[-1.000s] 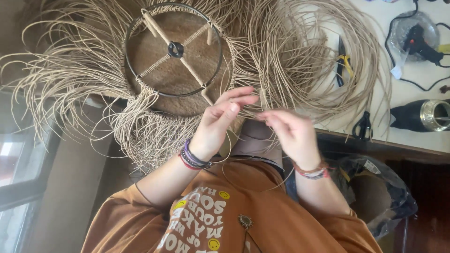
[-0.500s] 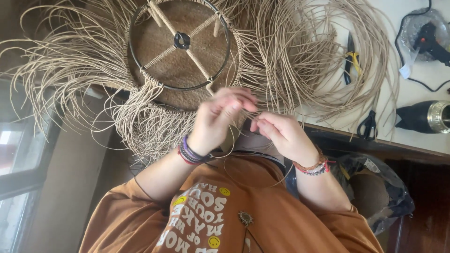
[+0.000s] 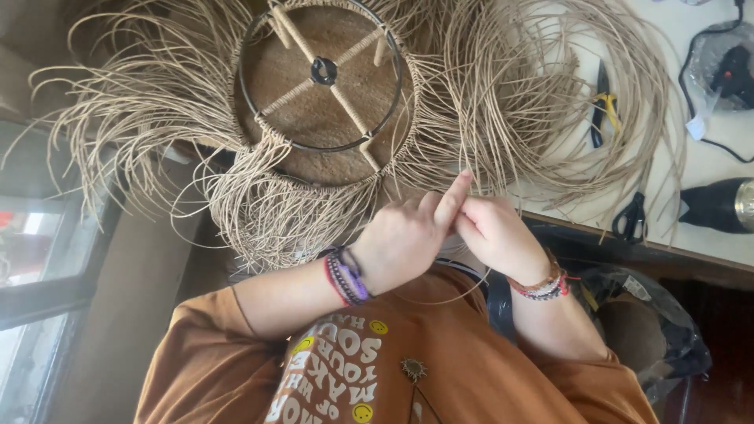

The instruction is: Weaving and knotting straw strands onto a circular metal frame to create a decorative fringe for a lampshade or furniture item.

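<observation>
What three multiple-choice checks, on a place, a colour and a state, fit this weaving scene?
1. The black scissors lie:
A on the white table, right of the loose strands
B inside the ring
C on the lap

2. The shirt is:
A blue
B orange-brown
C white

3. The hands are:
A far apart
B touching
C out of view

Answers:
1 A, the scissors rest near the table's edge.
2 B, orange-brown cloth fills the bottom.
3 B, left hand meets right hand.

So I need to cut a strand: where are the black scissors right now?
In the head view the black scissors lie on the white table at the right, near its front edge, between the loose rattan strands and the black-and-silver tool.
</observation>
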